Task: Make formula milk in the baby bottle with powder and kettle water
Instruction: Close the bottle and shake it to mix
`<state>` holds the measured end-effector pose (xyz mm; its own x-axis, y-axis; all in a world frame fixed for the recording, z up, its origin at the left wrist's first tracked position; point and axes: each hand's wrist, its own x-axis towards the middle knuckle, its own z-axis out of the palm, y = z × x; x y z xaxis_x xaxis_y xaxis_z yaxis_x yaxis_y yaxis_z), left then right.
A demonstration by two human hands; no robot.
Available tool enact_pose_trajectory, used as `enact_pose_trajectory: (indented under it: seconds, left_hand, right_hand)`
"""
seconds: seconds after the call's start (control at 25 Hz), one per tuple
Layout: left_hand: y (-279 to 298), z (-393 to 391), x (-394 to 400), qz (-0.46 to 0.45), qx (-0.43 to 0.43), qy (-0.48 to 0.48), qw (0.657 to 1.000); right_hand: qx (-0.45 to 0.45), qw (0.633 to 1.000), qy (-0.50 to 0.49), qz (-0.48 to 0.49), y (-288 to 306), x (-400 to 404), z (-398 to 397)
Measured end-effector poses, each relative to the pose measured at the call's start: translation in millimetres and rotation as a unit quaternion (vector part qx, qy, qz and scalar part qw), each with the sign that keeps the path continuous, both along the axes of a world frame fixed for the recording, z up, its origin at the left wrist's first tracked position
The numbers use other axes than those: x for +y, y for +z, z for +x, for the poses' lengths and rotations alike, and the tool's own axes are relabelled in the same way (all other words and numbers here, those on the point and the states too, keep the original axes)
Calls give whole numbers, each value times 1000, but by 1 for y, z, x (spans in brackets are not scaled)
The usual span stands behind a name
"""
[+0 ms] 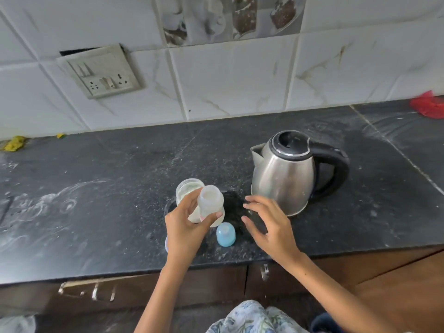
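My left hand (185, 227) grips an open, uncapped baby bottle (211, 203) with whitish liquid in it, held just above the black counter. Behind it stands a clear open jar (186, 189) with pale powder inside. The bottle's blue cap (225, 235) lies on the counter just right of my left hand. A steel kettle (284, 174) with a black lid and handle stands to the right, spout pointing left. My right hand (266, 224) hovers with spread fingers between the bottle and the kettle's base, holding nothing.
The black stone counter (108, 200) is dusted with white powder smears on the left. Its front edge runs just below my hands. A wall socket plate (101, 72), yellow scraps (14, 143) at far left and a red cloth (427, 105) at far right lie along the tiled wall.
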<state>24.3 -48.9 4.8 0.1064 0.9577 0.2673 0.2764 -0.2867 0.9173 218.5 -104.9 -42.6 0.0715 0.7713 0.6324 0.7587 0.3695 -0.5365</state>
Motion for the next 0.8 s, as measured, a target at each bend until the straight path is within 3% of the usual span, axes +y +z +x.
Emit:
enact_pose_trajectory:
  seconds: [0.2,0.36,0.6,0.8]
  left_hand:
    - [0,-20,-4,-5,-22,-11,1000]
    - [-9,-20,-4,-42,-67,-41,996]
    - [-51,9,-4,-100,-102,-70,987]
    - [-71,28,-7,-104,-69,-90,988]
  right_hand:
    - [-9,984,13,-176,-46,1,-45]
    - [-2,969,-4,-247,-50,5,-48]
    - [302,938,-64,-160,-8,-10,-15]
    - [338,927,-54,-151,11,-17,-10]
